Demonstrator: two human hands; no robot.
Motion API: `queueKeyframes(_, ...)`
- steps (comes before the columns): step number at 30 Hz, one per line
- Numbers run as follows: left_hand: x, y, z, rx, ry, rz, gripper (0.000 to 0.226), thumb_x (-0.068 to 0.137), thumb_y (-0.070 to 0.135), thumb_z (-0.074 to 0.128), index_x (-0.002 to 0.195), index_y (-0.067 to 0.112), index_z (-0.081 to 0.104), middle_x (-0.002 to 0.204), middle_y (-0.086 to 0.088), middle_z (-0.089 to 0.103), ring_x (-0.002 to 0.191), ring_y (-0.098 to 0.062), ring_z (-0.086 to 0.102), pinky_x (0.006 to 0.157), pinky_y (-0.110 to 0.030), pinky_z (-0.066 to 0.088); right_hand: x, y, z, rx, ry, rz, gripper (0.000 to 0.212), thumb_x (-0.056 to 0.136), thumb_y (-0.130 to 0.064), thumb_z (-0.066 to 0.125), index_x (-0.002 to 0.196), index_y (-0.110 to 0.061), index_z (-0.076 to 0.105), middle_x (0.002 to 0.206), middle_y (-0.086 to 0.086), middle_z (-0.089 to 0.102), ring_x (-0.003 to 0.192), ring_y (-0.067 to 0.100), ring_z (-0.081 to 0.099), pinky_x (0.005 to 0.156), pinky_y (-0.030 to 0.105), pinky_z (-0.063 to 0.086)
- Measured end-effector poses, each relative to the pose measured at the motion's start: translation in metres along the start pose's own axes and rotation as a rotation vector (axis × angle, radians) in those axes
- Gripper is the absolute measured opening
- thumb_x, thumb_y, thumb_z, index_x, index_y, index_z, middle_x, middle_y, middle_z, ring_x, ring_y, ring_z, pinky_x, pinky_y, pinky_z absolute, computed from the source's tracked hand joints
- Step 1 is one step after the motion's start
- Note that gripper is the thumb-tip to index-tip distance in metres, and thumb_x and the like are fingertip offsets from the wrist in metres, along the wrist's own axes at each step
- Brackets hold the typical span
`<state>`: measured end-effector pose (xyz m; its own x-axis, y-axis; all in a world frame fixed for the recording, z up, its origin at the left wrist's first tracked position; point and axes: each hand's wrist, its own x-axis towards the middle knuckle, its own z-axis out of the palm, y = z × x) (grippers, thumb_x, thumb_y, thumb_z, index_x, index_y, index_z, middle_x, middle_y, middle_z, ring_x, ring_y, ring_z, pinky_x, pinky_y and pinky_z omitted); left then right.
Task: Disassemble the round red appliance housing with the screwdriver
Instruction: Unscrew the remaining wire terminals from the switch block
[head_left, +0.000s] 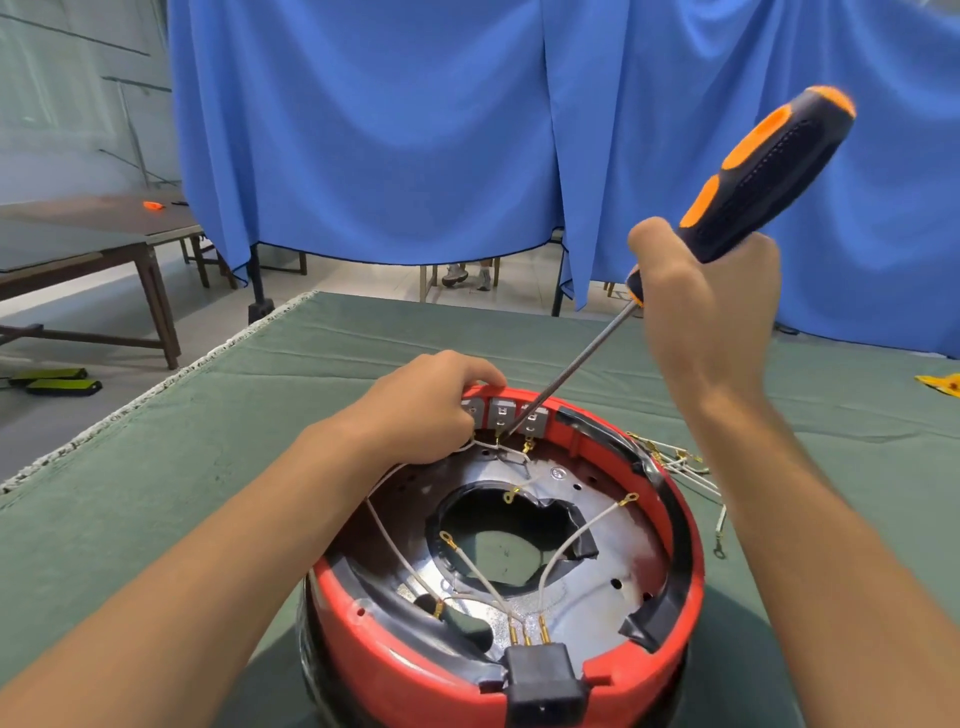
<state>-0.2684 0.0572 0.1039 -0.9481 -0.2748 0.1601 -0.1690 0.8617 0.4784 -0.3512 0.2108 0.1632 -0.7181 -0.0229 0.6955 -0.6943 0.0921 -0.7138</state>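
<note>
A blue curtain (389, 130) hangs behind a table covered in green cloth (156, 493). On the cloth, nearest the camera, sits the round red housing (395, 670), open side up, showing a metal plate, white wires (571, 540) with brass terminals and a black plug socket (543, 680) at its near rim. The left hand (426, 405) curls over the far rim, gripping it beside the grey terminal blocks (501, 413). The right hand (711, 306) is closed around the screwdriver (758, 171) at the base of its black-and-orange handle. The tool's long axis slants: handle up and to the right, shaft running down-left, tip at the terminal blocks inside the far rim. Loose wires (685, 467) lie on the cloth just right of the housing.
</note>
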Motion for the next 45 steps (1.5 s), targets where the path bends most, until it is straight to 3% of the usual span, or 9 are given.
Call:
queueKeyframes(2,0.000,0.001,0.000,0.016,-0.012,0.003,0.054,0.081,0.000,0.048,0.124,0.031,0.055,0.122,-0.001,0.060,0.109,-0.021,0.054,0.092,-0.042,0.048,-0.001,-0.005,-0.008,-0.061,-0.105,-0.061,0.032,0.070,-0.029,0.058,0.057,-0.009,0.036,0.053,0.011,0.042,0.057,0.030,0.042,0.052,0.034,0.038)
queueKeyframes(5,-0.001,0.003,0.000,0.035,-0.010,0.008,0.055,0.081,-0.002,0.047,0.125,0.031,0.055,0.124,0.000,0.060,0.113,-0.022,0.053,0.093,-0.041,0.047,0.001,-0.010,-0.021,-0.100,-0.272,-0.102,0.034,0.069,-0.023,0.060,0.064,0.003,0.039,0.054,0.008,0.033,0.053,0.019,0.030,0.045,0.024,0.026)
queueKeyframes(10,-0.002,0.001,0.000,0.137,0.013,0.000,0.053,0.085,0.005,0.046,0.130,0.033,0.048,0.131,0.000,0.055,0.116,-0.023,0.051,0.092,-0.037,0.045,-0.001,-0.007,-0.026,-0.127,-0.245,-0.052,0.030,0.065,-0.017,0.060,0.066,0.008,0.044,0.050,0.002,0.032,0.051,0.020,0.028,0.044,0.022,0.024)
queueKeyframes(15,-0.001,0.001,-0.001,0.241,-0.090,-0.031,0.052,0.088,0.010,0.044,0.133,0.035,0.040,0.127,-0.002,0.055,0.112,-0.028,0.052,0.089,-0.041,0.045,0.005,-0.003,-0.029,-0.020,-0.144,0.018,0.032,0.059,-0.023,0.058,0.060,0.004,0.041,0.052,0.010,0.032,0.047,0.020,0.027,0.040,0.017,0.024)
queueKeyframes(19,-0.001,-0.002,-0.003,0.254,-0.191,-0.032,0.057,0.091,0.011,0.042,0.138,0.040,0.027,0.121,-0.003,0.047,0.107,-0.029,0.052,0.086,-0.042,0.045,0.009,0.001,-0.032,-0.019,-0.193,0.111,0.027,0.059,-0.025,0.061,0.058,-0.003,0.047,0.053,0.010,0.040,0.041,0.017,0.035,0.038,0.016,0.027)
queueKeyframes(24,0.001,-0.008,0.001,0.308,-0.065,-0.003,0.046,0.094,0.022,0.041,0.134,0.043,0.032,0.125,0.001,0.052,0.111,-0.026,0.052,0.081,-0.037,0.040,0.010,-0.001,-0.039,0.005,-0.250,0.246,0.016,0.056,-0.030,0.064,0.045,-0.021,0.057,0.045,-0.002,0.049,0.037,0.013,0.041,0.036,0.018,0.030)
queueKeyframes(31,0.002,-0.013,0.003,0.299,0.020,0.008,0.041,0.096,0.028,0.040,0.133,0.047,0.036,0.132,0.006,0.054,0.115,-0.023,0.052,0.077,-0.032,0.035,-0.012,0.001,-0.039,0.131,0.089,0.122,0.030,0.060,-0.017,0.058,0.051,-0.005,0.032,0.047,-0.001,0.026,0.049,0.021,0.024,0.042,0.017,0.023)
queueKeyframes(36,0.001,-0.012,0.003,0.280,0.026,0.026,0.041,0.095,0.027,0.039,0.131,0.046,0.039,0.130,0.007,0.056,0.112,-0.024,0.054,0.075,-0.033,0.036,-0.028,0.000,-0.030,0.191,0.118,0.056,0.035,0.068,-0.005,0.059,0.051,-0.013,0.029,0.042,-0.009,0.025,0.044,0.012,0.023,0.042,0.016,0.024)
queueKeyframes(45,0.000,-0.011,0.001,0.267,0.014,0.020,0.049,0.092,0.022,0.042,0.135,0.046,0.036,0.131,0.005,0.055,0.113,-0.024,0.053,0.076,-0.032,0.037,-0.032,0.006,-0.022,0.225,0.128,0.022,0.040,0.071,-0.003,0.058,0.052,-0.017,0.026,0.043,-0.008,0.023,0.045,0.013,0.022,0.043,0.017,0.024)
